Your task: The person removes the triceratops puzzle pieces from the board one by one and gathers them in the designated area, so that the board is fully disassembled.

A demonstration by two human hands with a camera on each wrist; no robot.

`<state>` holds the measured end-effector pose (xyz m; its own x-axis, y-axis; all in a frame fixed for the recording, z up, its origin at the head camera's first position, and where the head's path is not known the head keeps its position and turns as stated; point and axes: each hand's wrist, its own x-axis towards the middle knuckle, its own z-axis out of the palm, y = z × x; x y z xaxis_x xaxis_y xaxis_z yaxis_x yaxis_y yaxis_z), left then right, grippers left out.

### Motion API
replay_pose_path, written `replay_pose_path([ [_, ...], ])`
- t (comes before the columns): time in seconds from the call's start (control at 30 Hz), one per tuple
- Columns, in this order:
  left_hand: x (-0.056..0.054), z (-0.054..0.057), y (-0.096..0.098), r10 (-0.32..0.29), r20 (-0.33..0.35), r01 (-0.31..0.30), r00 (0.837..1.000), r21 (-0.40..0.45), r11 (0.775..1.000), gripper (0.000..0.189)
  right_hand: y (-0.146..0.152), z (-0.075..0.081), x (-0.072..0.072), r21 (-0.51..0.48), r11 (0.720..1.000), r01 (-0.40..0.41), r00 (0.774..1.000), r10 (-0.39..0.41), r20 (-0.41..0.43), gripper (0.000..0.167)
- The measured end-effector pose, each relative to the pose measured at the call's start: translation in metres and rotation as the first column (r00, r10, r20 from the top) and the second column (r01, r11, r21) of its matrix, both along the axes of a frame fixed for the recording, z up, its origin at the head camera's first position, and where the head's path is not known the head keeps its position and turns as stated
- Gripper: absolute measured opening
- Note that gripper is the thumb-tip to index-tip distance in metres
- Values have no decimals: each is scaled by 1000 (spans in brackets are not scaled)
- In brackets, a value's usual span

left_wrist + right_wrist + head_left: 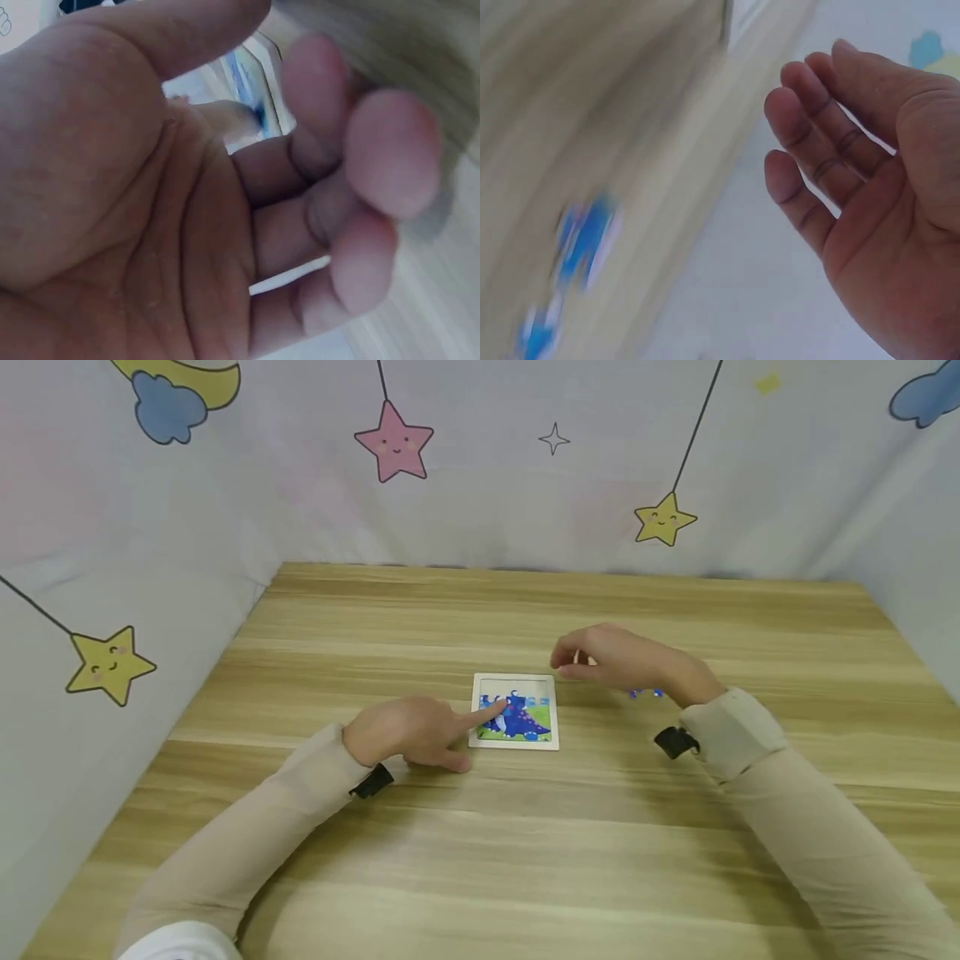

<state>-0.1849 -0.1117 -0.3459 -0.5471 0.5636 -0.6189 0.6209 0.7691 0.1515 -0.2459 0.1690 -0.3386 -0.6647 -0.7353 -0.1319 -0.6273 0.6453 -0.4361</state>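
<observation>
A small square jigsaw puzzle [536,722] with a white frame lies on the table, showing a blue dinosaur on green. Its top strip is bare and pale. My left hand [420,731] reaches in from the left, its straight index finger on the picture. In the left wrist view the other fingers of the left hand [202,195] bend loosely, holding nothing. My right hand [618,656] hovers by the frame's upper right corner, fingers loosely bent. In the right wrist view no object shows in the right hand [877,187]. Loose blue puzzle pieces [645,693] lie below the right wrist.
The wood-grain table [525,843] stretches around the puzzle. A pale cloth [495,518] with stars and clouds hangs behind it and along the sides. Blurred blue pieces [589,232] lie on the table in the right wrist view.
</observation>
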Motion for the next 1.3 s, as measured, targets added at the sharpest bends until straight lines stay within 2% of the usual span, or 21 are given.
replay_pose_path([
  [0.17,3,-3,8,-51,-43,51,998,-8,999,87,-46,-19,-4,-7,993,-115,992,115,55,20],
  [0.3,7,0,13,-83,-47,81,995,-37,996,82,-62,-28,-5,-13,993,-117,988,117,97,17],
  [0.4,10,4,15,-66,-26,64,997,-71,995,81,-66,-31,-3,-23,996,-82,988,84,126,14],
  [0.53,17,8,17,-51,-21,49,998,-109,993,86,-69,-32,-1,-35,997,-67,986,72,148,17],
  [0.7,21,10,17,-87,-70,75,994,-165,983,88,-73,-36,0,-31,998,-53,981,58,184,21],
  [0.83,23,10,16,-107,-109,84,988,-198,977,89,-77,-38,1,-75,994,-74,971,89,222,11],
  [0.93,24,10,15,-110,-120,84,987,-202,976,89,-79,-37,3,-89,991,-102,974,117,192,14],
  [1.07,23,9,13,-96,-111,74,989,-187,979,90,-79,-34,4,-71,991,-112,983,121,140,28],
  [1.17,23,9,11,-85,-103,66,991,-179,982,89,-81,-35,1,-78,989,-129,974,141,176,28],
  [1.3,23,8,8,-78,-105,57,991,-193,979,89,-85,-39,-4,-105,985,-140,949,164,271,23],
])
